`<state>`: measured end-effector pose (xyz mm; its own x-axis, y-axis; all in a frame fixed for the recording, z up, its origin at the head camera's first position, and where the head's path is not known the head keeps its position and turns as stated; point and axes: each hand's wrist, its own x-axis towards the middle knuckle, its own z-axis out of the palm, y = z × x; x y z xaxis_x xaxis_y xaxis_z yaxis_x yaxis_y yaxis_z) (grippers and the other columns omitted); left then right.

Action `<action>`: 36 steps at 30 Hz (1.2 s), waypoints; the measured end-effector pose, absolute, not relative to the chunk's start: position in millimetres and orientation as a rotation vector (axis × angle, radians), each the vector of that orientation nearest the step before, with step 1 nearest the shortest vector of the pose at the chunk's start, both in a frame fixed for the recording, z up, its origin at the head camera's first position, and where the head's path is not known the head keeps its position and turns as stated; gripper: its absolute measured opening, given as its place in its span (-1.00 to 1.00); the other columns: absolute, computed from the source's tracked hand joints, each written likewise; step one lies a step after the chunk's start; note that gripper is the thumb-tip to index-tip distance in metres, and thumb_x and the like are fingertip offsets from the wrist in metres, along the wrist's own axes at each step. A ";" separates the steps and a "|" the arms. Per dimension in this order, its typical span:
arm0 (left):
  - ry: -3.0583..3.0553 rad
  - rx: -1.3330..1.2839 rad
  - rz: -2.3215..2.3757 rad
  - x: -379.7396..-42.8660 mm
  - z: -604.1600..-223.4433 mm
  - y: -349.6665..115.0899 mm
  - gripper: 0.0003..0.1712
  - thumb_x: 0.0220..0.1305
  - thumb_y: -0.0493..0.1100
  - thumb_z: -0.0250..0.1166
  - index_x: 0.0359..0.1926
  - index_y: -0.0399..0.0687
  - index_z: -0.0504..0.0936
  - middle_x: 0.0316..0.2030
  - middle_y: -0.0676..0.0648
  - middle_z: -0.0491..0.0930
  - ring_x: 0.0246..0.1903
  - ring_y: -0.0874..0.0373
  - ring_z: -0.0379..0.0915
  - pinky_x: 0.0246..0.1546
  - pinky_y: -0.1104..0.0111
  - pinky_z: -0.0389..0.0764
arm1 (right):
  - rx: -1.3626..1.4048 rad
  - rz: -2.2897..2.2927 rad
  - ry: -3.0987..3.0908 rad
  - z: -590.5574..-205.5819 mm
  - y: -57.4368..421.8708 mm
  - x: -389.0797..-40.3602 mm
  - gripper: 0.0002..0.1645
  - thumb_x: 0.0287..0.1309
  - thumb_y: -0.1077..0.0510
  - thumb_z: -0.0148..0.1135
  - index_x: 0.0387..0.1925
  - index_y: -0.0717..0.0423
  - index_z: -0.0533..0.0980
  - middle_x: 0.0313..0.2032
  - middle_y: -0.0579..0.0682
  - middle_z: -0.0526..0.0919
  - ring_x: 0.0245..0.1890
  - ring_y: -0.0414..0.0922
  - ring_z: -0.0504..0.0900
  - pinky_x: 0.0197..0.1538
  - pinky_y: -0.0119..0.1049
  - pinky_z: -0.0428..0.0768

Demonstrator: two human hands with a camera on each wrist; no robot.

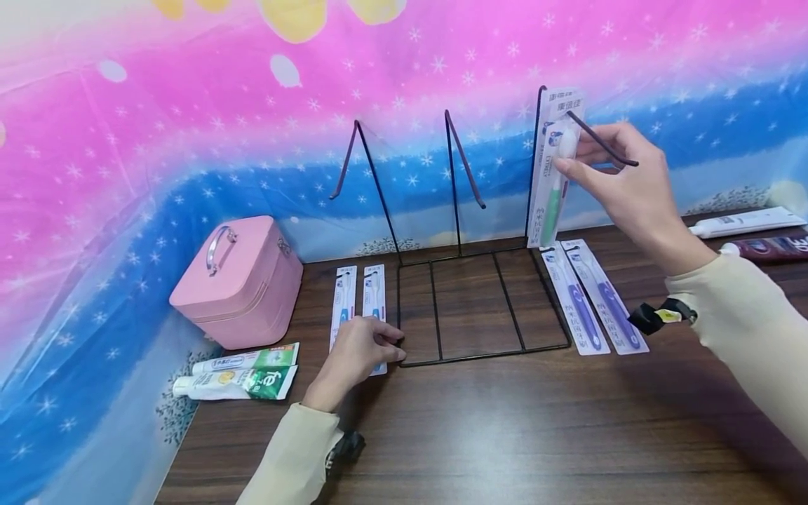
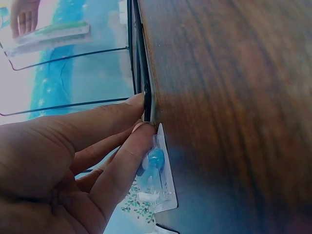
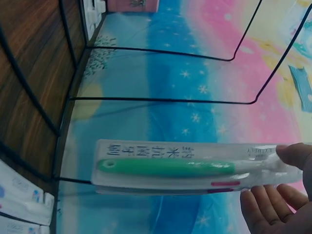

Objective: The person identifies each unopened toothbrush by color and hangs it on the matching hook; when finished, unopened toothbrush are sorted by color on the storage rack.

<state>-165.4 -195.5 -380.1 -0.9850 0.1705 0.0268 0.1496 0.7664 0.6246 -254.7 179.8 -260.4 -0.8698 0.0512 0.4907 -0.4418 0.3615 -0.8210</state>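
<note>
My right hand (image 1: 631,175) pinches a packaged green toothbrush (image 1: 552,210) between thumb and fingers, near the top of its card. This pack stands upright at the right hook of a black wire rack (image 1: 480,356), in front of another pack (image 1: 555,96). In the right wrist view the fingers hold the brush-head end of the package (image 3: 165,166). With thumb and fingertips, my left hand (image 1: 362,351) grips the front left corner of the rack's base wire. Two packaged blue toothbrushes lie beside that hand, one (image 2: 168,190) partly covered by its fingers.
Two packaged purple toothbrushes (image 1: 606,301) lie right of the rack base. A pink case (image 1: 240,280) stands at the left, with two toothpaste tubes (image 1: 233,379) before it. More tubes (image 1: 751,221) lie far right. Two other rack hooks (image 1: 466,161) jut forward before the patterned backdrop.
</note>
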 end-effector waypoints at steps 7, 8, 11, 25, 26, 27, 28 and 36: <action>2.924 0.270 1.030 -165.8 -381.4 -195.6 -0.74 -0.06 -0.30 0.54 -0.25 -0.11 0.78 -0.30 0.00 0.66 -0.46 0.30 0.55 -0.46 0.40 0.54 | 0.333 1.568 -2.204 -275.4 198.4 -256.0 -0.40 0.14 0.01 0.39 0.19 0.06 0.45 0.00 -0.01 0.58 -0.01 -0.19 0.56 -0.02 -0.47 0.47; 2.924 0.269 1.031 -165.7 -381.3 -195.4 -0.74 -0.06 -0.30 0.54 -0.25 -0.11 0.78 -0.30 0.00 0.66 -0.46 0.31 0.56 -0.46 0.40 0.55 | 0.335 1.595 -2.196 -277.6 201.5 -256.7 -0.41 0.16 0.03 0.37 0.19 0.08 0.44 0.00 0.00 0.58 -0.02 -0.17 0.57 -0.02 -0.47 0.48; 2.925 0.271 1.028 -165.2 -381.4 -195.0 -0.74 -0.05 -0.30 0.54 -0.25 -0.12 0.77 -0.30 -0.01 0.67 -0.46 0.31 0.57 -0.47 0.41 0.55 | 0.328 1.678 -2.175 -283.6 210.3 -260.4 -0.42 0.18 0.06 0.35 0.19 0.12 0.43 -0.01 0.00 0.59 -0.06 -0.17 0.61 -0.07 -0.49 0.53; 2.920 0.265 1.027 -163.9 -380.9 -194.8 -0.74 -0.03 -0.30 0.53 -0.23 -0.13 0.77 -0.29 -0.02 0.67 -0.44 0.30 0.57 -0.47 0.41 0.55 | 0.178 1.433 -2.570 -327.2 242.7 -290.8 -0.26 0.12 -0.24 0.31 0.19 0.13 0.45 -0.09 -0.07 0.62 -0.21 -0.21 0.63 -0.23 -0.48 0.49; 2.920 0.266 1.025 -163.6 -381.0 -194.8 -0.74 -0.03 -0.30 0.53 -0.23 -0.13 0.77 -0.29 -0.02 0.66 -0.44 0.30 0.57 -0.47 0.41 0.55 | 0.166 1.401 -2.606 -330.9 244.4 -293.6 -0.24 0.12 -0.26 0.30 0.20 0.13 0.45 -0.06 -0.02 0.61 -0.19 -0.18 0.62 -0.22 -0.45 0.49; 2.919 0.268 1.025 -163.6 -381.2 -195.0 -0.74 -0.03 -0.30 0.53 -0.23 -0.13 0.77 -0.29 -0.02 0.66 -0.44 0.30 0.57 -0.47 0.41 0.55 | 0.153 1.362 -2.644 -334.3 245.8 -296.2 -0.21 0.12 -0.29 0.28 0.21 0.13 0.45 -0.03 0.03 0.60 -0.18 -0.15 0.61 -0.21 -0.40 0.50; 2.919 0.268 1.026 -163.6 -381.2 -195.1 -0.74 -0.03 -0.30 0.53 -0.23 -0.13 0.77 -0.29 -0.02 0.66 -0.44 0.30 0.57 -0.47 0.41 0.55 | 0.142 1.331 -2.677 -337.9 247.4 -298.4 -0.19 0.12 -0.31 0.27 0.22 0.14 0.44 0.01 0.09 0.58 -0.15 -0.09 0.60 -0.19 -0.34 0.50; 2.915 0.269 1.044 -165.2 -381.4 -195.5 -0.74 -0.05 -0.31 0.53 -0.24 -0.12 0.77 -0.29 -0.02 0.67 -0.44 0.30 0.58 -0.47 0.41 0.55 | 0.130 1.246 -2.881 -366.4 260.1 -312.3 -0.07 0.10 -0.40 0.22 0.26 0.19 0.38 0.14 0.33 0.48 -0.04 0.22 0.61 -0.01 0.10 0.47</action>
<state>-165.2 -195.5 -381.4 -0.9844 0.1739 0.0266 0.1513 0.7593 0.6329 -312.3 260.1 -366.4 -0.9966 -0.0758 0.0329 -0.0759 0.6820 -0.7274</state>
